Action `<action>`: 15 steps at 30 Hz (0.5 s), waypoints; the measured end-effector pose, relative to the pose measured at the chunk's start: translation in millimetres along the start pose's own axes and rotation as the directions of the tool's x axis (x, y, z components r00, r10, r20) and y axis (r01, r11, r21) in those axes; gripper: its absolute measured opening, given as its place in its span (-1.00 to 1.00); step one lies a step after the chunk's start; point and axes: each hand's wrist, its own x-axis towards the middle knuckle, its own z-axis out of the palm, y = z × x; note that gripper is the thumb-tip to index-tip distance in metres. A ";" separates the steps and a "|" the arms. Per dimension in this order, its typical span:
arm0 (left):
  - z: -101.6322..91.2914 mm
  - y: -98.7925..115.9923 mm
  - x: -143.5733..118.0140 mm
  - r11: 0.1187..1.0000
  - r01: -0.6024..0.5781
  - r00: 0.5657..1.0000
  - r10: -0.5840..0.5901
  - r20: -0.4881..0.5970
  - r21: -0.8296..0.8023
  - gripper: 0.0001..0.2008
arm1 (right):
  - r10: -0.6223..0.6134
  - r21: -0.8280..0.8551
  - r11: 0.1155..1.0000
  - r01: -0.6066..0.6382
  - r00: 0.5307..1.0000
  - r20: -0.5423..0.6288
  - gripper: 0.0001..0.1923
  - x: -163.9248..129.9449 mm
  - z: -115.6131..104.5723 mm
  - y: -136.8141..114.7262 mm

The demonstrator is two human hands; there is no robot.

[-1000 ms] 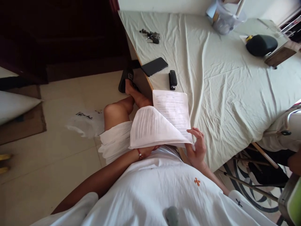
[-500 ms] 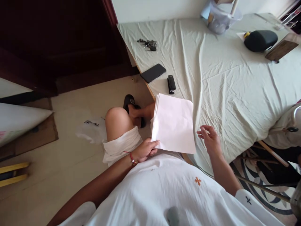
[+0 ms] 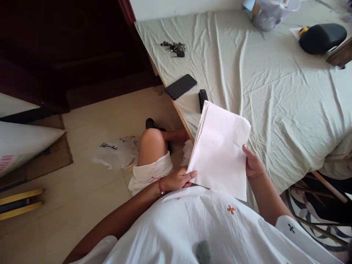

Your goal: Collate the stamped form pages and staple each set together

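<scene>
A small stack of white paper sheets (image 3: 220,146) is held tilted above my lap and the near edge of the table. My left hand (image 3: 178,178) pinches its lower left corner, thumb on top and fingers underneath. At the right edge of the stack is my right hand (image 3: 253,164), its thumb along the edge and its other fingers hidden behind the paper. Just beyond the stack's upper left corner lies a black stapler (image 3: 202,98), partly covered by the sheets. A black smartphone (image 3: 180,86) rests to the left of the stapler.
A pale green cloth (image 3: 277,99) covers the table. On it are a bunch of keys (image 3: 176,48), a clear plastic container (image 3: 271,16), a black rounded case (image 3: 322,38) and a yellow item (image 3: 303,30). A plastic bag (image 3: 114,154) lies on the floor at left.
My right hand has come in from the right to the stack's right edge. The stack has shifted right and turned slightly, now covering part of the stapler.
</scene>
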 end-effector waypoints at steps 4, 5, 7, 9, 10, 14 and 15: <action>-5.0 -4.5 21.4 0.988 -0.079 0.996 0.073 0.050 0.130 -0.29 | -0.037 -0.061 0.998 0.027 0.984 -0.174 -0.43 9.5 7.8 -6.6; -6.0 -5.8 26.1 0.984 -0.090 0.996 0.086 0.032 0.154 -0.31 | -0.080 -0.071 0.995 0.066 0.974 -0.211 -0.43 11.8 8.2 -7.9; -9.2 -7.2 32.9 0.974 -0.132 0.989 0.143 -0.044 0.183 -0.39 | -0.154 -0.089 0.987 0.136 0.958 -0.244 -0.42 15.7 7.0 -10.8; -14.7 -5.1 36.5 0.965 -0.198 0.965 0.223 -0.140 0.174 -0.46 | -0.191 -0.104 0.980 0.170 0.951 -0.241 -0.42 18.2 4.3 -13.9; -18.1 -2.4 37.7 0.959 -0.235 0.947 0.262 -0.183 0.159 -0.47 | -0.204 -0.112 0.977 0.182 0.950 -0.235 -0.43 18.9 3.1 -15.4; -30.4 17.2 47.8 0.930 -0.361 0.857 0.361 -0.368 0.072 -0.43 | -0.228 -0.153 0.968 0.199 0.953 -0.198 -0.46 19.4 2.0 -18.9; -31.5 23.2 52.8 0.917 -0.396 0.830 0.378 -0.409 0.044 -0.42 | -0.230 -0.166 0.966 0.200 0.955 -0.187 -0.47 19.4 2.6 -19.2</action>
